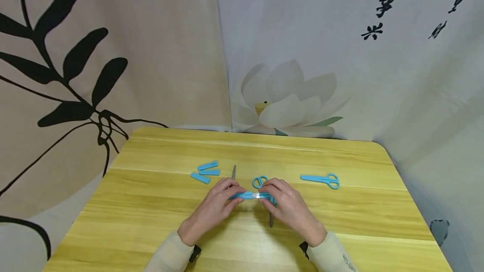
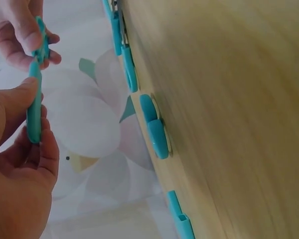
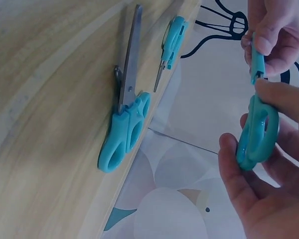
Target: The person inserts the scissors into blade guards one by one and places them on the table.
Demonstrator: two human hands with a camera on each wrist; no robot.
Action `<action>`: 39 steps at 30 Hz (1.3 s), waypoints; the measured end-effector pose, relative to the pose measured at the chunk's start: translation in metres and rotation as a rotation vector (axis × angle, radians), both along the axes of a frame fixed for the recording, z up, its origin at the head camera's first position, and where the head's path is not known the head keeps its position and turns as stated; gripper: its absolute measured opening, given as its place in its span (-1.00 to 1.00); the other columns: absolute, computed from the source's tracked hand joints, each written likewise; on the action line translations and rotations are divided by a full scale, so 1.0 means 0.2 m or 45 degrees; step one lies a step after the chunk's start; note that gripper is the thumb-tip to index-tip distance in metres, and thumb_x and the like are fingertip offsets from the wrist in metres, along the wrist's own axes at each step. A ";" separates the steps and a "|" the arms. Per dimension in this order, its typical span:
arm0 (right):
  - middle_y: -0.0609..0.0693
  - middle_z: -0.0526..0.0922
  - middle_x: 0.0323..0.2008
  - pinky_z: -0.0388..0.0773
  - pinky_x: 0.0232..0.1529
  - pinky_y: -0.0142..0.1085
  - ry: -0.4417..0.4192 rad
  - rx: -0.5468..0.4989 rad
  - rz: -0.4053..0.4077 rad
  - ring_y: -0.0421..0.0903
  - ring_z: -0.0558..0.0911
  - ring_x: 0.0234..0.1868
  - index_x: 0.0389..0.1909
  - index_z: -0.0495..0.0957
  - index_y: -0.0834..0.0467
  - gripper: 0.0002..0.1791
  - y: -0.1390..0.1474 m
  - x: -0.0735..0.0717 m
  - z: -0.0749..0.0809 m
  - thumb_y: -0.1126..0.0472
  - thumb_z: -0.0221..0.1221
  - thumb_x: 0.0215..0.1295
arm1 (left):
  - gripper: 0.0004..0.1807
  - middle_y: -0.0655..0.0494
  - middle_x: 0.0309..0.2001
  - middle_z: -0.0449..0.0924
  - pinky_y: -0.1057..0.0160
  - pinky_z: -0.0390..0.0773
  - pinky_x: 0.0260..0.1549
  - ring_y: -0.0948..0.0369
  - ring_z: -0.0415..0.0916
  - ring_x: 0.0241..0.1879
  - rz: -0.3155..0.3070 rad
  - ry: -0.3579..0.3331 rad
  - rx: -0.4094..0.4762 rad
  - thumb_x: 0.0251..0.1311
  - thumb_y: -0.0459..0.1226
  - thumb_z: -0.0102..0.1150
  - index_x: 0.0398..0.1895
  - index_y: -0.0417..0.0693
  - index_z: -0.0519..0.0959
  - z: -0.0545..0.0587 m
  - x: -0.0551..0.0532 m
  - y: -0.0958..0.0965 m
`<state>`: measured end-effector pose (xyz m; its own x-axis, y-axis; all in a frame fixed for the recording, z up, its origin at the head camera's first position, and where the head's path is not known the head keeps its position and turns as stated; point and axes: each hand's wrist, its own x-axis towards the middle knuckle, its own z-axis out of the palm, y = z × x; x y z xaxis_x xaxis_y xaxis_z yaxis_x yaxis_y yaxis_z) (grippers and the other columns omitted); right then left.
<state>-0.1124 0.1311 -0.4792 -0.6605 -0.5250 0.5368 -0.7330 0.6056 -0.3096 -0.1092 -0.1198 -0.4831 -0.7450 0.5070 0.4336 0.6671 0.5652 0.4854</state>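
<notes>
My left hand pinches a blue blade cover between thumb and fingers. Facing it, my right hand holds a pair of scissors by its blue handles. The scissors' blade points left into the cover, and a short stretch of bare metal shows between the two. Both are held above the table, in line with each other. Uncovered scissors lie on the table close by, blades slightly apart. Bare blades also show below my right hand; my hands hide parts of the scissors beneath.
Three loose blue covers lie left of my hands on the wooden table. Over on the right rests a pair of scissors with its blade covered. A printed curtain hangs behind the table's far edge.
</notes>
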 end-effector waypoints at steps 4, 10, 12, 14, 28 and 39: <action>-0.05 0.67 -0.09 0.70 -0.16 -0.26 0.019 0.017 -0.004 -0.10 0.65 -0.11 -0.17 0.73 0.14 -0.68 0.00 0.00 0.00 0.24 0.59 0.06 | -0.83 0.17 -0.09 0.58 0.28 0.61 -0.17 0.23 0.50 -0.11 -0.026 0.017 -0.011 0.30 -0.32 0.40 -0.07 -0.07 0.76 0.00 -0.01 0.00; -0.04 0.66 -0.09 0.71 -0.17 -0.26 0.031 0.012 -0.019 -0.10 0.66 -0.12 -0.18 0.72 0.14 -0.70 -0.01 0.00 0.00 0.23 0.58 0.09 | -0.83 0.16 -0.11 0.58 0.31 0.60 -0.20 0.24 0.48 -0.15 -0.020 0.022 0.007 0.31 -0.31 0.39 -0.07 -0.09 0.75 0.00 -0.01 0.00; -0.04 0.66 -0.09 0.71 -0.16 -0.26 0.030 0.006 -0.023 -0.10 0.67 -0.12 -0.18 0.72 0.14 -0.71 -0.01 0.00 0.00 0.24 0.58 0.10 | -0.83 0.16 -0.12 0.57 0.32 0.59 -0.22 0.25 0.48 -0.16 -0.016 0.022 0.012 0.30 -0.31 0.40 -0.07 -0.09 0.75 0.01 -0.01 0.01; -0.04 0.66 -0.09 0.71 -0.16 -0.26 0.028 0.000 -0.022 -0.10 0.68 -0.12 -0.19 0.72 0.15 -0.71 -0.01 0.00 0.01 0.25 0.57 0.09 | -0.83 0.17 -0.12 0.56 0.32 0.59 -0.21 0.25 0.48 -0.16 -0.014 0.024 0.011 0.30 -0.31 0.40 -0.07 -0.09 0.75 0.01 -0.02 0.02; -0.01 0.67 -0.03 0.73 -0.19 -0.26 -0.113 -0.065 -0.013 -0.10 0.71 -0.10 -0.06 0.70 0.21 -0.64 0.03 0.01 -0.01 0.27 0.55 0.12 | -0.83 0.18 -0.12 0.57 0.30 0.61 -0.19 0.22 0.50 -0.11 -0.037 0.073 0.014 0.27 -0.30 0.43 -0.10 -0.05 0.77 0.01 -0.02 0.04; -0.04 0.70 -0.08 0.74 -0.21 -0.27 -0.074 -0.051 0.010 -0.14 0.73 -0.15 -0.15 0.72 0.15 -0.72 0.05 0.00 0.00 0.25 0.53 0.14 | -0.70 0.14 -0.03 0.63 0.26 0.66 -0.13 0.18 0.54 -0.03 -0.011 0.041 0.064 0.20 -0.29 0.49 0.01 -0.12 0.76 0.00 -0.02 0.03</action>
<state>-0.1127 0.1414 -0.4794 -0.6870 -0.5089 0.5187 -0.7178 0.5862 -0.3756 -0.1126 -0.1146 -0.4839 -0.7262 0.4901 0.4822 0.6873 0.5347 0.4916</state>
